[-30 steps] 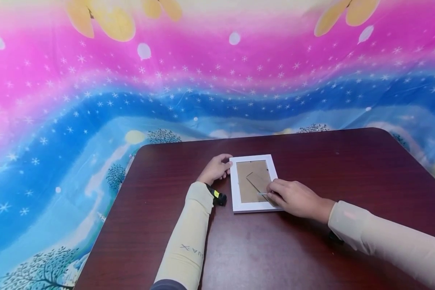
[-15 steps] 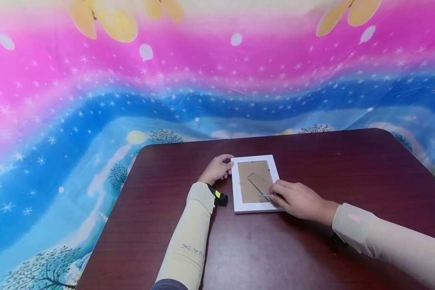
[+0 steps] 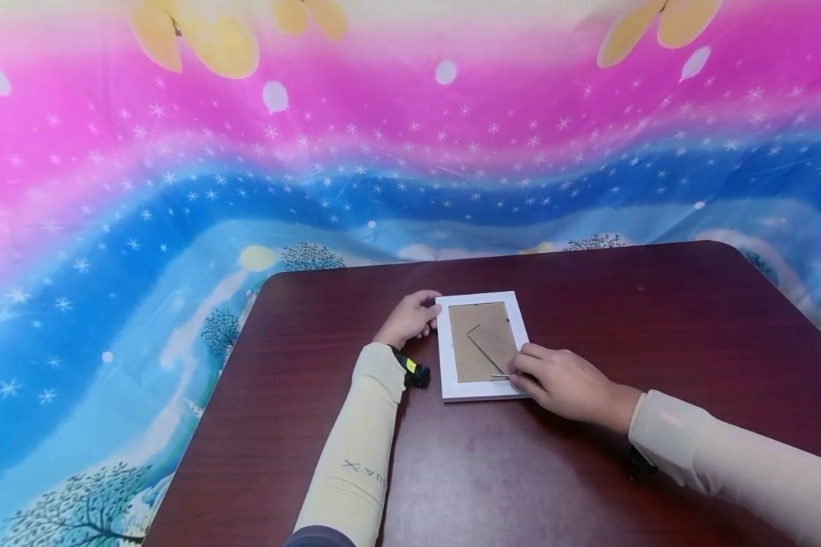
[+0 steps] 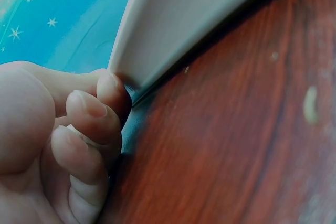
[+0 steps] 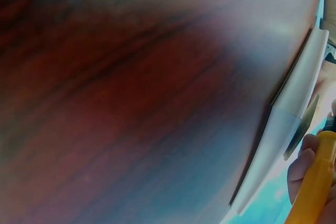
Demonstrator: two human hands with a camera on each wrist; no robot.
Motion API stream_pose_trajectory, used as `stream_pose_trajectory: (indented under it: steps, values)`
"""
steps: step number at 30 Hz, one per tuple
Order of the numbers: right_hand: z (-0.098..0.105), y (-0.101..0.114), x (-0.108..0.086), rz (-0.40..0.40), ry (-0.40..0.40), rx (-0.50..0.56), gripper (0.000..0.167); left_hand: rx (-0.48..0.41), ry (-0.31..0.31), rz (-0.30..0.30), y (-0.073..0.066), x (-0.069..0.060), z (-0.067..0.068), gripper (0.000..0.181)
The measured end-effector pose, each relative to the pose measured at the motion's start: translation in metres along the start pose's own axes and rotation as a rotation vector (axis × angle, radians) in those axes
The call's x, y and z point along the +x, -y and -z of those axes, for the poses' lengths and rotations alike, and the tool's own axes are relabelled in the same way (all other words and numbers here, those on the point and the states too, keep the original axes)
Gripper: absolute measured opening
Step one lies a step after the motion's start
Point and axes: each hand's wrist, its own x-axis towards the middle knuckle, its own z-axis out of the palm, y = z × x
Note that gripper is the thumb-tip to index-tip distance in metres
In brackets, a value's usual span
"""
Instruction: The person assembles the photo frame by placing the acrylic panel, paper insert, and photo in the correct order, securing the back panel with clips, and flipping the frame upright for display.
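Note:
A white picture frame (image 3: 451,391) lies face down with its brown backing (image 3: 467,361) and a slanting support flap (image 3: 496,343) upward. My left hand (image 3: 408,317) grips its far left corner; in the left wrist view the hand (image 4: 68,124) has curled fingers, with thumb and forefinger at the frame's corner (image 4: 152,30). Over the near right side is my right hand (image 3: 568,384), with a thin metal shaft (image 3: 500,375) reaching from its fingers over the backing. The right wrist view shows the hand (image 5: 301,169) around a yellow handle (image 5: 315,182), beside the raised flap (image 5: 303,129).
The dark red-brown table (image 3: 301,425) extends around the frame. Behind it hangs a pink and blue patterned cloth (image 3: 383,144). A small pale mark (image 4: 311,105) shows on the table in the left wrist view.
My right hand has shifted slightly to the right and towards me, and the metal shaft has moved nearer the frame's near edge. My left hand keeps its place at the corner.

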Motion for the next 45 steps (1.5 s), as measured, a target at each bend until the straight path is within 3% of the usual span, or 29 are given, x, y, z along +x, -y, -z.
stream_pose_trajectory:
  steps: [18, 33, 45]
  values:
    - [-0.0048, -0.0036, -0.0011, 0.047, -0.016, 0.005, 0.012, 0.000, -0.012, 0.005, 0.0003, -0.0013, -0.0020, 0.031]
    - [-0.0073, -0.0037, 0.0012, 0.041, -0.042, -0.025, 0.011, -0.014, 0.003, 0.006, -0.0013, -0.0017, -0.0013, 0.033]
    - [-0.0044, 0.0004, 0.0076, -0.014, 0.018, -0.016, 0.014, -0.006, 0.005, 0.017, -0.0007, -0.0003, -0.0007, 0.032]
